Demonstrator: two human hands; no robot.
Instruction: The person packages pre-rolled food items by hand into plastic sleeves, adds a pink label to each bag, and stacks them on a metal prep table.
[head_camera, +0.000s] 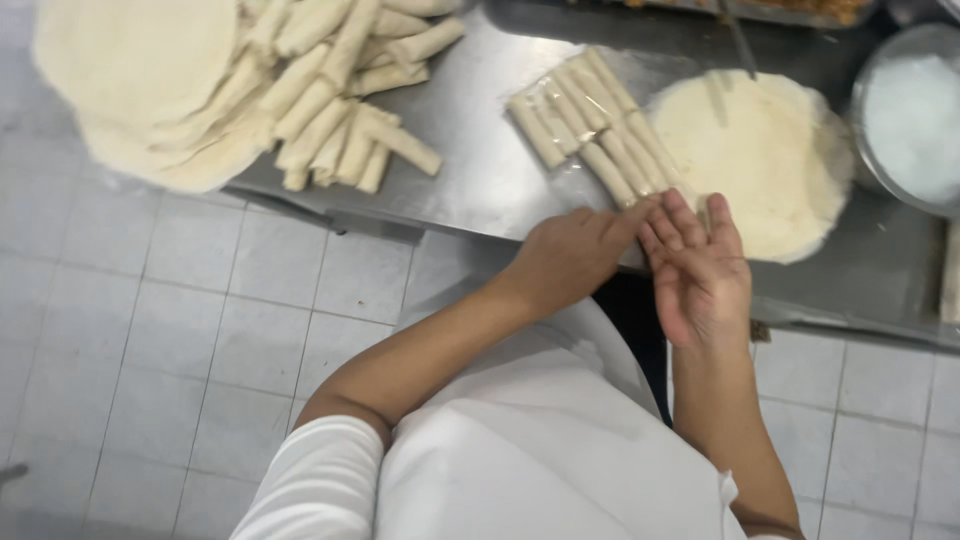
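A steel worktop (480, 170) carried a stack of round wrappers (130, 80), a loose heap of rolls (340, 90), a single wrapper (770, 160) and a neat row of rolls (590, 125). The left hand (570, 255) lay flat, fingers together, at the row's near end. The right hand (700, 270) was open-palmed, touching it, with nothing in either grip.

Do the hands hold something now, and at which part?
Nothing is clearly held. The left hand lies palm down at the near end of the rolls; the right hand is open, its fingertips by the wrapper.
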